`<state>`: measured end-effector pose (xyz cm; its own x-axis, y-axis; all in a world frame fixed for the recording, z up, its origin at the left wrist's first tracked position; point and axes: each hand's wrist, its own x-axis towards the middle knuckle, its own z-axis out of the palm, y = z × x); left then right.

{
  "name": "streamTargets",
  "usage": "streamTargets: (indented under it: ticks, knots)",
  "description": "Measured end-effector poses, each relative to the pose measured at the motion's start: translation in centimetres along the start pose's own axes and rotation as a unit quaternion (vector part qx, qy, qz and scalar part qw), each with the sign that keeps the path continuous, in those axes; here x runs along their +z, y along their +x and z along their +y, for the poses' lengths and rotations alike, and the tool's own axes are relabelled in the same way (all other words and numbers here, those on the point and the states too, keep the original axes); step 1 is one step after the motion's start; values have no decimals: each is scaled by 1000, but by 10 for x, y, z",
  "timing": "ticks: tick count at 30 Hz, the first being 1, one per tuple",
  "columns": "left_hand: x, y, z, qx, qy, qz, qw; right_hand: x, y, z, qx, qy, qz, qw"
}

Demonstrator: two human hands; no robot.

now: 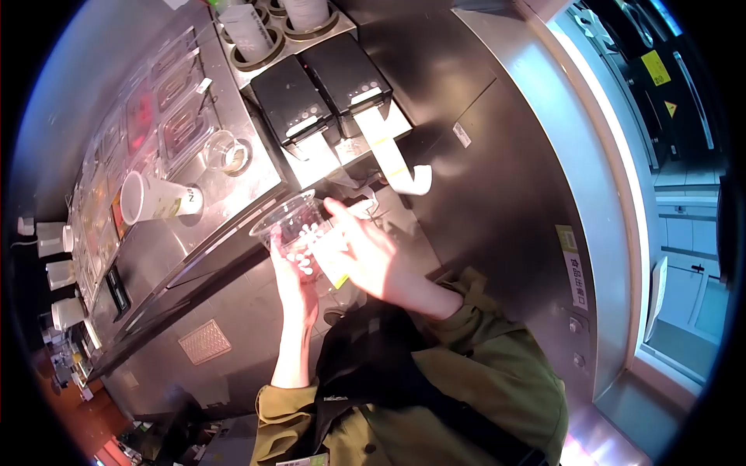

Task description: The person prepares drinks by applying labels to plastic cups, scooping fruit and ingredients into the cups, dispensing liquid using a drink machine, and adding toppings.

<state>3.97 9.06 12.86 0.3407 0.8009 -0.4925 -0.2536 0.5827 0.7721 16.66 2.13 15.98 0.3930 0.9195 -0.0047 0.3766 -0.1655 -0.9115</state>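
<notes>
My left hand [292, 289] is wrapped around a clear plastic cup [284, 219] with white printed spots, tilted with its open rim toward the upper left. Against the cup's side, my right hand [371, 255] grips a white label [332, 260] with a yellow-green edge. Its thumb and fingers partly cover the label, so how much of it sticks to the cup cannot be told. Beyond my hands, a strip of labels [390, 159] curls out of one of two black label printers [342, 74].
On the steel counter at left stand a white paper cup [159, 198] and a clear cup [225, 152]. Lidded clear containers [183, 124] line the counter behind them. Stacked cups [250, 39] sit in round holders at the top. A steel ledge [544, 101] curves along the right.
</notes>
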Motion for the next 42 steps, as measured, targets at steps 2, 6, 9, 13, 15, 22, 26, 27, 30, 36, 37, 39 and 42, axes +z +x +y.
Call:
streamTargets:
  ticks: [2, 6, 9, 13, 15, 22, 26, 27, 30, 36, 37, 39, 42]
  knots:
    - [9, -15, 9, -3, -38, -52, 998, 1, -1, -1, 17, -94, -3, 995]
    - [-38, 0, -8, -201, -56, -247, 946, 12, 16, 66, 128, 455, -225, 852]
    - [-51, -9, 16, -176, -193, -139, 955, 14, 53, 148, 39, 399, -3, 916]
    - [-131, 1, 80, 70, -223, -38, 972, -8, 127, 202, 3, -31, 347, 937]
    - [-188, 32, 111, 258, -48, 115, 958, -7, 137, 217, 107, 205, 274, 933]
    - [-291, 172, 141, 407, 358, 288, 790, -10, 11, 175, 92, 262, 229, 933]
    - [-316, 210, 147, 372, 370, 276, 805, -29, -19, 137, 107, 209, 220, 947]
    - [-298, 199, 143, 362, 353, 265, 821, -32, -23, 130, 106, 239, 206, 943]
    - [-271, 179, 135, 374, 355, 273, 812, -33, -27, 108, 85, 289, 191, 934]
    - [-212, 97, 69, 436, 386, 275, 765, -37, -14, 91, 99, 274, 185, 939]
    - [-195, 84, 56, 433, 384, 249, 777, -37, -13, 89, 103, 268, 182, 941]
    - [-157, 66, 41, 424, 370, 186, 806, -44, -7, 83, 106, 253, 172, 946]
    - [-100, 64, 40, 420, 325, 102, 841, -51, -1, 78, 5, 186, 218, 958]
